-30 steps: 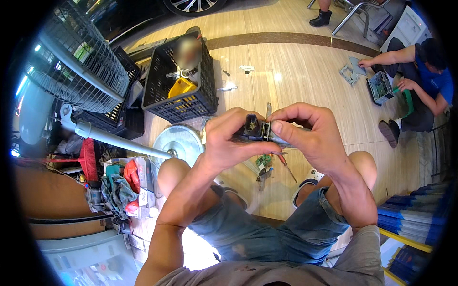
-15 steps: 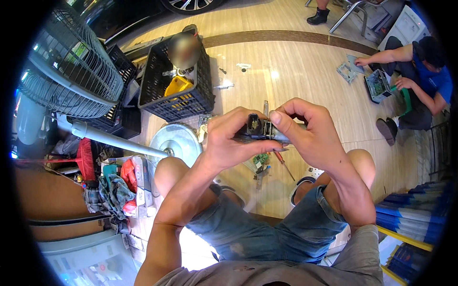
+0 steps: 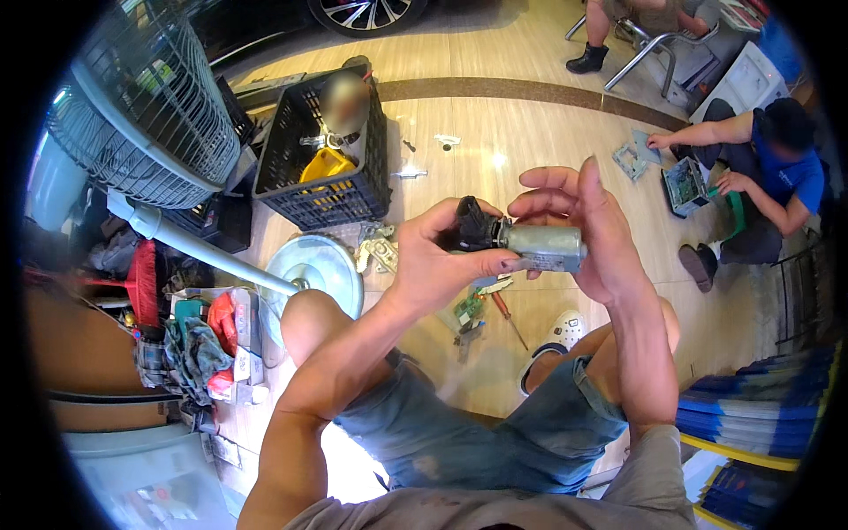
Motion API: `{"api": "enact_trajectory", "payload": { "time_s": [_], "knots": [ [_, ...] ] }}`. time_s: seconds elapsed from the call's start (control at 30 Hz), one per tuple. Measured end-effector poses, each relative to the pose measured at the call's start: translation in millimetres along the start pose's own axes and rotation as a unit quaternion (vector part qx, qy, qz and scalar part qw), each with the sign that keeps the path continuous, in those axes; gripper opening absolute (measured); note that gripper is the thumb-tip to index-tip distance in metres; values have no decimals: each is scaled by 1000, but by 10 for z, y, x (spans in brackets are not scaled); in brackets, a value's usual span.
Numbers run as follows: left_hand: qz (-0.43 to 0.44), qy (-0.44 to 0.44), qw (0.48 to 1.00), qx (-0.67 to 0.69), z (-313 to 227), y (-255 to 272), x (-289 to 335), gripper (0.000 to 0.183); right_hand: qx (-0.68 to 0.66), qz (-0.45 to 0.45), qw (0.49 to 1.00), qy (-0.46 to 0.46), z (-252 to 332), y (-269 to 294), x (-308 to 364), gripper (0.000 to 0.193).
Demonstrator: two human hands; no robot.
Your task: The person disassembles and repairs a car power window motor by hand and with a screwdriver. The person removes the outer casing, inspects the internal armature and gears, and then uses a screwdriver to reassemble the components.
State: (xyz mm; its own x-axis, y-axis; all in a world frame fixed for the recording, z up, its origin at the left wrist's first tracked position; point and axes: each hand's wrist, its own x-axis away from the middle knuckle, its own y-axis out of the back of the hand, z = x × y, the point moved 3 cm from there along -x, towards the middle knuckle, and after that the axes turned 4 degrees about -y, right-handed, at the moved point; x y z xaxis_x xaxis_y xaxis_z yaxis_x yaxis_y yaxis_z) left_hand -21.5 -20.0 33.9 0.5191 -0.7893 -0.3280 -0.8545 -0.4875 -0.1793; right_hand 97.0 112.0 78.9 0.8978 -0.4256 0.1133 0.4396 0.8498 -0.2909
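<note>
In front of me, above my knees, I hold a small electric motor point(image 3: 546, 242) with a grey metal cylinder body and a black plastic connector end point(image 3: 474, 224). My left hand point(image 3: 431, 265) grips it by the connector end, thumb along the near side. Beside the cylinder's right end is my right hand point(image 3: 605, 234), its fingers raised and apart; its palm side is close to the motor, and contact there is hard to make out. Below them on the floor lie a screwdriver point(image 3: 502, 305) with a red handle and a green circuit board point(image 3: 469, 309).
A black plastic crate point(image 3: 322, 194) with a yellow part inside stands ahead left, near a standing fan point(image 3: 177, 115) and its round base point(image 3: 340, 274). Metal pieces point(image 3: 378, 252) lie beside the base. At right, a person point(image 3: 786, 168) in blue handles an opened electronic box point(image 3: 687, 185).
My right hand has let go with its thumb and fingers and opened, uncovering the motor's grey cylinder. The left hand keeps its grip. The whole view has shifted slightly.
</note>
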Motion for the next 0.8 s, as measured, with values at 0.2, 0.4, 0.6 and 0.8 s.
{"api": "enact_trajectory", "payload": {
  "time_s": [0.2, 0.4, 0.6, 0.8],
  "knots": [
    [-13, 56, 977, 204, 159, 102, 47, 43, 138, -111, 982, -70, -758, 720, -805, 49],
    [2, 132, 931, 341, 156, -37, -23, 44, 608, -171, 742, -225, -2765, 2152, -656, 46],
    [-40, 116, 942, 313, 152, 189, -15, 42, 561, -137, 714, -397, -3750, 1304, 115, 64],
    [-39, 143, 941, 303, 129, 109, -15, 51, 597, -166, 715, -323, -4019, 1257, 205, 41]
  ]
}}
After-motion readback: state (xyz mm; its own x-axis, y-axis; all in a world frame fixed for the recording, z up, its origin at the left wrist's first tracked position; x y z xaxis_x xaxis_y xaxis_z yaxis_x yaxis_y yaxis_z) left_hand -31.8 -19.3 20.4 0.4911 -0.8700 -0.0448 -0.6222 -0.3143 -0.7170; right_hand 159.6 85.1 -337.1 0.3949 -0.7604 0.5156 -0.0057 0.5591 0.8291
